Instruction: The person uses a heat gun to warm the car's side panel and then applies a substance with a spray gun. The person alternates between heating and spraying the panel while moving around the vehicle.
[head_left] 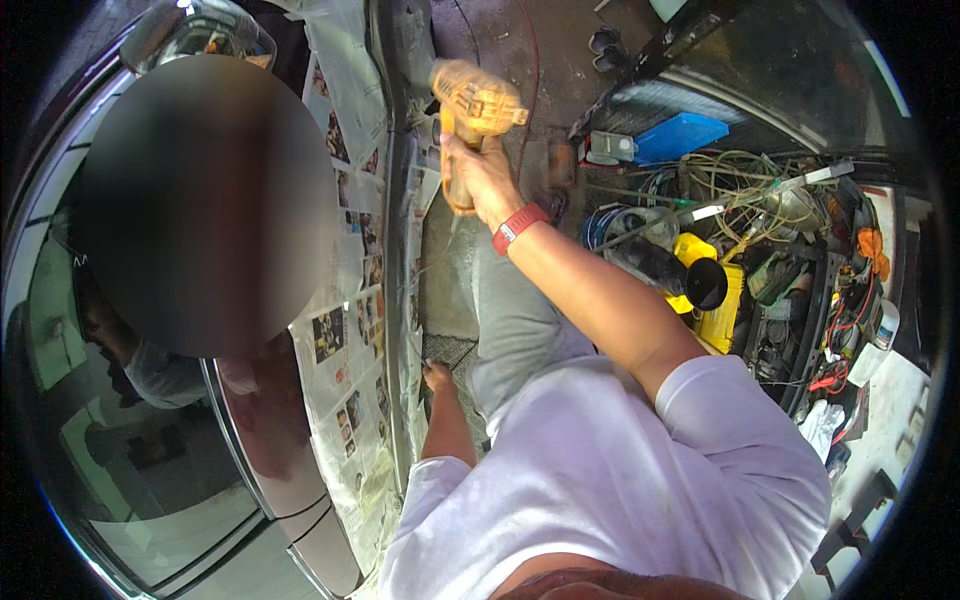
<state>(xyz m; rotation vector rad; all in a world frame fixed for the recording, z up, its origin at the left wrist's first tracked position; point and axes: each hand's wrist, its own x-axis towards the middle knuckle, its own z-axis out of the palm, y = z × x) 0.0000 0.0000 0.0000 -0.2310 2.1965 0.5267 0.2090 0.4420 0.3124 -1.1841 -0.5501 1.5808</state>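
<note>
While the left hand sits low beside the paper-covered car edge, its fingers too small and dim to tell whether they grip anything, the right hand is wrapped round the handle of a yellow power tool. Pistol-shaped, hard-cased and slightly blurred, the tool is held up at the far middle of the scene. Thin, wrinkled printed sheets line the left side next to a glossy, reddish-brown car panel. To the right lie tangled, pale hoses, a flat blue plastic piece and a smooth yellow container.
</note>
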